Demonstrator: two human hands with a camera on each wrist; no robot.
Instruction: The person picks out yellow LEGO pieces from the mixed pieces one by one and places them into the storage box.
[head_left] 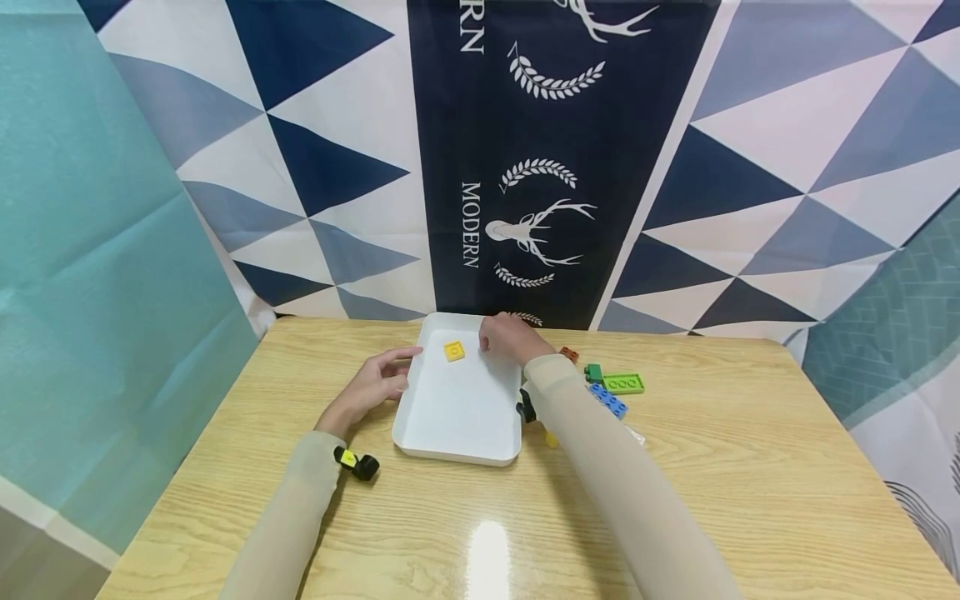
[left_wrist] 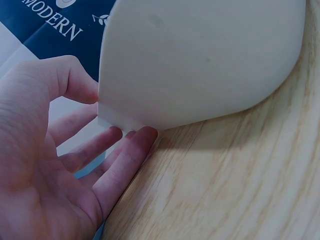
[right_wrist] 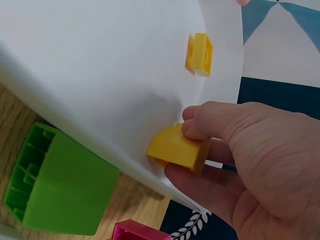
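Note:
A white tray [head_left: 465,412] lies on the wooden table. My left hand [head_left: 375,385] rests by its left side, its fingertips touching the outer wall [left_wrist: 200,60]. Over the tray's far right corner, my right hand [head_left: 512,337] pinches a yellow building block [right_wrist: 177,147] between thumb and fingers; the right wrist view shows its sloped side. In the head view that block is hidden behind the hand. Another yellow block [head_left: 454,351], small and square, sits inside the tray near the far end.
Right of the tray lie a red block [head_left: 569,354], a dark green block [head_left: 594,372], a light green plate [head_left: 624,383] and a blue brick [head_left: 607,400]. A white piece [head_left: 636,435] and a yellow piece [head_left: 551,439] are partly hidden by the right sleeve. A patterned cloth [head_left: 360,167] hangs behind the table.

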